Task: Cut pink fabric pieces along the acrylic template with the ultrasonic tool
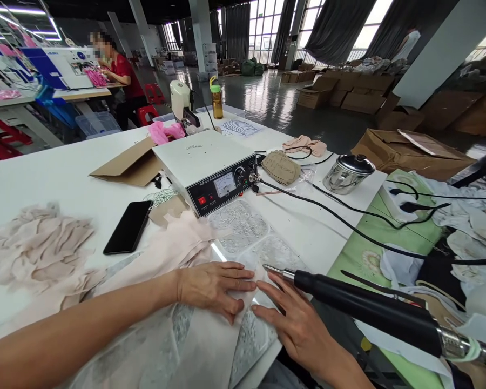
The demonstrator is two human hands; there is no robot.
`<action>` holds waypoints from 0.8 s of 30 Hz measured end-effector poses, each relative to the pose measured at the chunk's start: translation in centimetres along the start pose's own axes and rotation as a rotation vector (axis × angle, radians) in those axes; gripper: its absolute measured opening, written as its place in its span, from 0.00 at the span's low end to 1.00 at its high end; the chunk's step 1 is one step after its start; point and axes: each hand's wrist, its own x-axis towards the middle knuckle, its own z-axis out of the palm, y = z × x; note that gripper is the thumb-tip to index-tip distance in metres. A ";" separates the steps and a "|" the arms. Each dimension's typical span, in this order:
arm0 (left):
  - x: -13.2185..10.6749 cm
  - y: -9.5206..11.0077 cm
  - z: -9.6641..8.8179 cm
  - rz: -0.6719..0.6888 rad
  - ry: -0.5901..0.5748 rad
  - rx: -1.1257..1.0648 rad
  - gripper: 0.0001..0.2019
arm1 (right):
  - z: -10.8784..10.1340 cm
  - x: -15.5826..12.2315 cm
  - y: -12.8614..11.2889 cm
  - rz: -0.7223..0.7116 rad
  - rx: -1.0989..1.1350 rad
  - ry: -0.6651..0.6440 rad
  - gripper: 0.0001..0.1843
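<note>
My left hand point(216, 286) lies palm down on a sheer pale pink fabric point(210, 346), its fingers stretched out and its thumb bent inward. Just right of it, my right hand point(299, 321) also rests with fingers spread, their tips touching the fabric near my left fingertips. A black pen-shaped ultrasonic tool point(360, 292) with a pointed metal tip passes over my right fingers. Its tip sits just above the fabric beside both hands; whether any right finger touches the tool is hidden. Beneath the fabric is a grey marbled sheet point(253, 337).
An ultrasonic machine box point(210, 162) stands ahead, its black cable point(328, 202) running right. A phone point(128, 227) and crumpled fabric strips point(36, 243) lie left. Right are a lidded metal cup point(348, 174), a power strip point(397, 202) and garments point(473, 232). A person sits at a sewing machine point(65, 67).
</note>
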 end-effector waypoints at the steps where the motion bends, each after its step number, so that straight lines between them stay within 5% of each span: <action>1: 0.0 0.0 0.0 -0.004 0.005 0.006 0.12 | 0.1 -0.4 -0.1 0.011 0.030 0.032 0.22; 4: 0.2 0.2 -0.1 -0.012 0.009 0.017 0.12 | 0.3 -2.6 -0.2 0.148 0.141 0.188 0.19; 7: 0.3 0.3 -0.1 -0.015 -0.003 0.003 0.13 | 0.3 -5.0 -0.1 0.475 0.248 0.367 0.15; 11: 0.5 0.2 0.0 -0.064 -0.053 -0.053 0.11 | 0.2 -4.7 -0.1 0.760 0.521 0.603 0.27; 19: 0.6 0.1 0.1 0.064 0.100 0.031 0.11 | 0.1 2.6 -0.3 0.719 0.947 1.097 0.17; 24: 0.7 0.2 -0.2 0.008 -0.050 -0.018 0.10 | -2.2 3.9 -0.1 0.665 1.084 1.149 0.10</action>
